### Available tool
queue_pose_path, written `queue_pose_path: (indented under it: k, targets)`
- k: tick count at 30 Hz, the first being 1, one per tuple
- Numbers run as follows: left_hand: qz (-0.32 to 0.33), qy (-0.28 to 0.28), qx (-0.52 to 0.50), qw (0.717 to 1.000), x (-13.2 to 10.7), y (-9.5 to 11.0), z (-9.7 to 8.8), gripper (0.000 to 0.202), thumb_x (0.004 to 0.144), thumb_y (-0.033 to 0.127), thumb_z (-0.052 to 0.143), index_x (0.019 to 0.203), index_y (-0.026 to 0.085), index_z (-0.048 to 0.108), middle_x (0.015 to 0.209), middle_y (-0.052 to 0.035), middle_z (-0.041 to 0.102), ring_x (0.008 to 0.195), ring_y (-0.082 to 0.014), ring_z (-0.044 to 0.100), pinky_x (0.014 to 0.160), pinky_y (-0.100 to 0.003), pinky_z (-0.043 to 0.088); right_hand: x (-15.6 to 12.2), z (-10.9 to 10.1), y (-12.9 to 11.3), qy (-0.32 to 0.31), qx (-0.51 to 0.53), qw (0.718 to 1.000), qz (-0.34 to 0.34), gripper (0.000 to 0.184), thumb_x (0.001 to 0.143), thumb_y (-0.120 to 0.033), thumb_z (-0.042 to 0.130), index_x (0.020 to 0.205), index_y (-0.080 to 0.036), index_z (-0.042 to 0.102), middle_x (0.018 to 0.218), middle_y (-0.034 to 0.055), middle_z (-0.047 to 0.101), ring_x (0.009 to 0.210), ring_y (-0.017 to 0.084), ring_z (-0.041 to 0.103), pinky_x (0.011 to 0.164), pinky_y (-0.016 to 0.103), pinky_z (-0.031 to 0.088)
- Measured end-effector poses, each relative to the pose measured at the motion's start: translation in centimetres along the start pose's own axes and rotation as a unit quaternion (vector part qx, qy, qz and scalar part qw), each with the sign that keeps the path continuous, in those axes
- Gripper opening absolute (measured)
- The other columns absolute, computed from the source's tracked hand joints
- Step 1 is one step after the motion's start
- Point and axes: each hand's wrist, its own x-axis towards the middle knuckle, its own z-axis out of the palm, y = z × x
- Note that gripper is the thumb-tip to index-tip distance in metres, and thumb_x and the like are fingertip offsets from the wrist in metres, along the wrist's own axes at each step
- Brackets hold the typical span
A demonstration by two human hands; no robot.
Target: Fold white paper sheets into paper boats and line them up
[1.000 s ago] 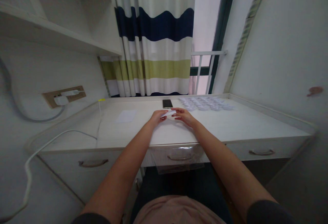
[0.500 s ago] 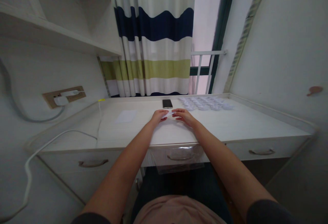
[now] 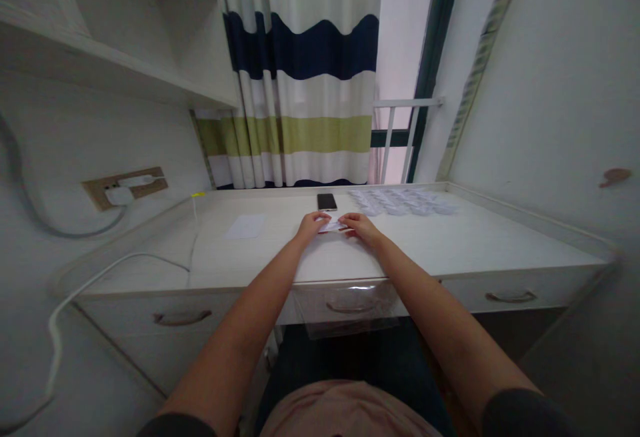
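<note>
Between my two hands is a small white piece of paper [image 3: 331, 225], held just above the white desk [image 3: 345, 260]. My left hand [image 3: 311, 225] pinches its left side with thumb and fingers. At the right side, my right hand [image 3: 360, 227] grips it, with the fingers partly curled. How the paper is folded is too small to make out. Right behind the hands lies a black phone [image 3: 327, 202]. Rows of several folded white paper pieces [image 3: 405, 202] stand to the right of the phone. Flat on the desk to the left is a stack or sheet of white paper [image 3: 246, 226].
A white cable [image 3: 135, 255] runs over the desk's left edge. Clear plastic [image 3: 345, 313] hangs over the middle drawer front. Walls flank the desk, a shelf [image 3: 115, 70] juts out at upper left, and a striped curtain [image 3: 305, 100] hangs behind.
The paper between my hands has turned and now shows a broader white face. My right hand's fingers have closed in on its edge. Everything else is unchanged.
</note>
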Motion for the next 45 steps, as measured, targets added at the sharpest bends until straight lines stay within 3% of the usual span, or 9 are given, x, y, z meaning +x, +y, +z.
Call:
queue_pose_path:
  k: [7, 15, 20, 26, 31, 39, 45]
  targets:
    - [-0.060, -0.039, -0.039, 0.997, -0.6, 0.5, 0.4, 0.019, 0.060, 0.026, 0.068, 0.072, 0.012, 0.066, 0.073, -0.0034, 0.063, 0.061, -0.0109, 0.054, 0.058, -0.026, 0.047, 0.1, -0.1, 0.0, 0.037, 0.001, 0.998, -0.049, 0.029, 0.052, -0.040, 0.072, 0.061, -0.017, 0.056, 0.060, -0.0026, 0.054, 0.058, 0.009, 0.051, 0.054, 0.022, 0.045]
    - [-0.034, -0.111, -0.040, 0.992, -1.1, 1.2, 0.4, 0.039, 0.061, 0.044, 0.067, 0.078, 0.010, 0.065, 0.066, -0.0038, 0.061, 0.053, -0.0093, 0.054, 0.052, -0.022, 0.044, 0.5, -0.5, 0.3, 0.079, -0.026, 0.995, -0.062, 0.034, 0.052, -0.046, 0.069, 0.059, -0.017, 0.052, 0.057, -0.0034, 0.052, 0.052, 0.009, 0.051, 0.050, 0.022, 0.041]
    - [-0.020, -0.144, -0.020, 0.989, -1.3, 1.1, 0.4, 0.044, 0.059, 0.043, 0.069, 0.089, 0.011, 0.063, 0.079, -0.0061, 0.063, 0.057, -0.0103, 0.059, 0.053, -0.021, 0.043, 0.9, -0.7, 0.5, 0.109, -0.031, 0.991, -0.070, 0.039, 0.051, -0.050, 0.069, 0.056, -0.018, 0.047, 0.052, -0.0045, 0.049, 0.047, 0.009, 0.050, 0.047, 0.023, 0.040]
    - [-0.027, -0.120, -0.015, 0.992, -1.1, 0.9, 0.4, 0.048, 0.060, 0.034, 0.071, 0.103, 0.013, 0.060, 0.080, -0.0065, 0.065, 0.058, -0.0111, 0.059, 0.052, -0.020, 0.042, 1.0, -0.8, 0.6, 0.135, -0.029, 0.987, -0.079, 0.041, 0.051, -0.053, 0.068, 0.056, -0.018, 0.046, 0.051, -0.0048, 0.047, 0.045, 0.008, 0.048, 0.046, 0.023, 0.040]
    - [-0.048, -0.119, -0.073, 0.989, -0.9, 1.0, 0.0, 0.039, 0.065, 0.032, 0.066, 0.099, 0.014, 0.062, 0.091, -0.0080, 0.065, 0.060, -0.0109, 0.061, 0.056, -0.021, 0.044, 1.0, -0.8, 0.5, 0.120, -0.011, 0.989, -0.086, 0.042, 0.049, -0.053, 0.069, 0.057, -0.018, 0.047, 0.054, -0.0049, 0.049, 0.046, 0.007, 0.047, 0.048, 0.022, 0.041]
    - [-0.063, -0.110, -0.090, 0.988, -1.0, 1.0, 0.0, 0.032, 0.072, 0.032, 0.061, 0.097, 0.012, 0.062, 0.091, -0.0092, 0.065, 0.062, -0.0105, 0.061, 0.056, -0.020, 0.043, 0.8, -0.7, 0.4, 0.114, 0.015, 0.990, -0.079, 0.042, 0.049, -0.052, 0.070, 0.057, -0.019, 0.046, 0.055, -0.0053, 0.050, 0.049, 0.007, 0.048, 0.049, 0.021, 0.041]
    - [-0.067, -0.079, -0.089, 0.991, -0.9, 0.9, 0.1, 0.029, 0.074, 0.032, 0.060, 0.093, 0.011, 0.062, 0.086, -0.0084, 0.065, 0.059, -0.0097, 0.061, 0.055, -0.019, 0.042, 0.0, -0.3, 0.0, 0.037, -0.002, 0.998, -0.056, 0.036, 0.050, -0.044, 0.073, 0.069, -0.017, 0.059, 0.065, -0.0018, 0.060, 0.057, 0.009, 0.054, 0.054, 0.021, 0.042]
